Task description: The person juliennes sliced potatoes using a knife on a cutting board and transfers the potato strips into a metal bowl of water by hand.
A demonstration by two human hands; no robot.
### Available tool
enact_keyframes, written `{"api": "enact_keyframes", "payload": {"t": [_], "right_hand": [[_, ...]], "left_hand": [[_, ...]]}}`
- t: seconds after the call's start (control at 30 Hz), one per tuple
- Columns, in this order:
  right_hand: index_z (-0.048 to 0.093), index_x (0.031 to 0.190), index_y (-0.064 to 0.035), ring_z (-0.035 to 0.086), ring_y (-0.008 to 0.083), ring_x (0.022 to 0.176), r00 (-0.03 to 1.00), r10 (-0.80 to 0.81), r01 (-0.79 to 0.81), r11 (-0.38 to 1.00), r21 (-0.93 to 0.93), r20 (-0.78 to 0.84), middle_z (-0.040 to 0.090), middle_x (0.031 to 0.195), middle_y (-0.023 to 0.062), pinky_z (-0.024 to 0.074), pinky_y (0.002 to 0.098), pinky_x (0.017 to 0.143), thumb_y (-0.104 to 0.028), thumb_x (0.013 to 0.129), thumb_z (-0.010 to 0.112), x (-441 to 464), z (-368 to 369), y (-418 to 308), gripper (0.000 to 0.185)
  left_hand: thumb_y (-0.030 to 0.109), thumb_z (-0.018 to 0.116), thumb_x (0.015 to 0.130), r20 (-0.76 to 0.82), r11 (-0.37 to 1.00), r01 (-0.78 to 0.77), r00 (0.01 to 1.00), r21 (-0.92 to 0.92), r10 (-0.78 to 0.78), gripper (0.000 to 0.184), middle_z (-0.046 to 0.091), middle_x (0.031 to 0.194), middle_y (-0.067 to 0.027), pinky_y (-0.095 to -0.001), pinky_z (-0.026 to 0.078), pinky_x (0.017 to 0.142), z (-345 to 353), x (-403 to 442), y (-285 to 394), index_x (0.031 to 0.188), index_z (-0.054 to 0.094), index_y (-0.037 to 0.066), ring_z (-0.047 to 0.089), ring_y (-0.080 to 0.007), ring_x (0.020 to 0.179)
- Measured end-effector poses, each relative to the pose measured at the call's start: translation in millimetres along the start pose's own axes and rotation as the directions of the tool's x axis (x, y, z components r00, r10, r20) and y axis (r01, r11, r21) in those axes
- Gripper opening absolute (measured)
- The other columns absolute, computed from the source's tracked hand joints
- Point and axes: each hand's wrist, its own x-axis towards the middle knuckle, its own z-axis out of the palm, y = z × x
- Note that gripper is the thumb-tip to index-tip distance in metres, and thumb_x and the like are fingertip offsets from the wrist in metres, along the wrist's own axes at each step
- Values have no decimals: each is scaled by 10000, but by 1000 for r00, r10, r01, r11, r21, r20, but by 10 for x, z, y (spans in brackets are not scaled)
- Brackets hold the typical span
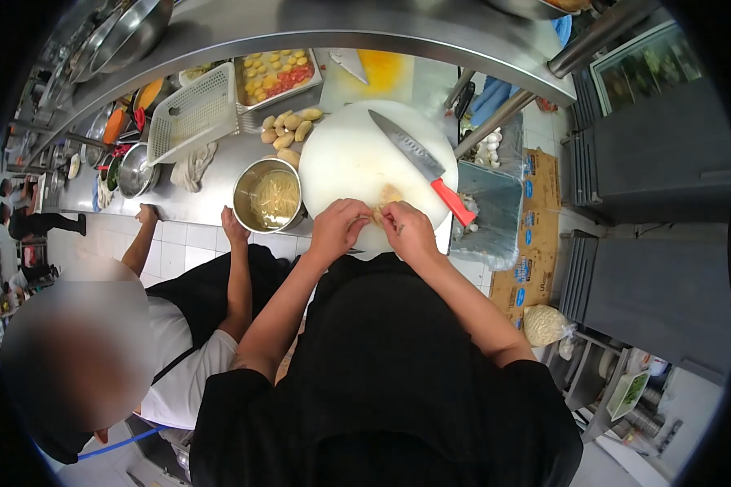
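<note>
Over the near edge of a round white cutting board (341, 150), my left hand (339, 231) and my right hand (411, 231) meet with their fingertips pinched together. Between them is a small pale piece, too small to make out. A brownish scrap (391, 193) lies on the board just beyond my fingers. The large knife (406, 144) with a red handle rests on the board's right side, its handle over the edge. Left of my hands stands a metal pot (269, 196) holding pale yellow strips in liquid. Several potatoes (287, 126) lie behind the pot.
A co-worker (179, 341) stands at my left, hands at the counter edge. Behind are a white perforated basket (193, 114), a tray (278, 77) of yellow and red pieces and a second board (365, 77). A lined bin (489, 213) stands right. A metal shelf (333, 36) crosses above.
</note>
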Motion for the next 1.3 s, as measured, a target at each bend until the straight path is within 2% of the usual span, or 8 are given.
{"api": "enact_keyframes", "payload": {"t": [0.5, 0.6, 0.7, 0.77, 0.93, 1.13, 1.23, 1.3], "right_hand": [[776, 1036, -78, 730, 354, 831, 987, 89, -88, 996, 7, -137, 692, 979, 118, 585, 465, 749, -102, 940, 786, -134, -401, 103, 99], [768, 1091, -85, 711, 356, 997, 940, -27, -57, 971, -234, -339, 690, 1081, 126, 571, 467, 840, -133, 923, 820, -106, -617, 350, 182], [713, 1338, -140, 611, 407, 1220, 976, 44, -131, 900, -415, -211, 623, 1275, 170, 540, 488, 971, -158, 915, 844, -39, -758, 506, 443], [697, 1373, -158, 623, 405, 1204, 976, 127, -187, 903, -387, -174, 623, 1258, 170, 546, 494, 976, -165, 924, 836, 5, -711, 577, 470], [644, 1458, -160, 660, 432, 1137, 959, 271, -282, 906, -317, -77, 621, 1253, 185, 554, 525, 983, -182, 943, 814, 40, -777, 551, 543], [702, 1384, -158, 684, 389, 1091, 988, 141, -152, 958, -245, -61, 640, 1177, 146, 572, 517, 925, -185, 947, 805, -108, -795, 588, 450], [726, 1320, -97, 694, 372, 1038, 977, -105, 21, 912, -409, -185, 649, 1136, 143, 579, 516, 864, -154, 927, 802, -61, -771, 504, 404], [737, 1222, -46, 693, 386, 1031, 978, -169, 149, 976, -158, -121, 652, 1130, 164, 576, 515, 836, -105, 927, 763, 0, -638, 473, 303]], "left_hand": [[75, 872, 864, -65, 998, -54, 996, -16, 53, 227, 781, 1055, -40, -396, 604, 815, 39, 29, 19, 1073, 792, 111, 750, -263, 965], [80, 867, 872, 0, 1000, 15, 1000, 8, -15, 224, 780, 1110, -52, -393, 605, 869, 38, 44, 67, 1082, 797, 116, 748, -281, 1022], [120, 848, 894, -45, 994, -110, 993, -8, 109, 344, 738, 1224, -89, -409, 594, 895, 45, 110, 108, 1230, 774, 110, 711, -333, 1094], [224, 875, 882, 27, 993, -121, 992, 7, 121, 654, 646, 1405, -190, -462, 546, 1032, 67, 177, 238, 1463, 645, 29, 632, -393, 1260], [351, 885, 858, 111, 979, -15, 994, 204, -8, 968, 531, 1517, -249, -520, 438, 1144, 321, 270, 475, 1610, 446, -71, 520, -422, 1378], [325, 889, 851, 109, 977, -21, 994, 212, -2, 986, 527, 1517, -233, -517, 408, 1159, 487, 266, 328, 1641, 423, -38, 507, -416, 1377], [310, 910, 828, 100, 988, -10, 995, 155, -5, 1005, 529, 1519, -229, -522, 405, 1166, 401, 245, 407, 1649, 426, -10, 508, -424, 1385], [302, 921, 816, 82, 992, -3, 997, 123, -8, 1012, 531, 1520, -225, -525, 402, 1170, 371, 207, 435, 1650, 431, 2, 508, -429, 1389]]}}
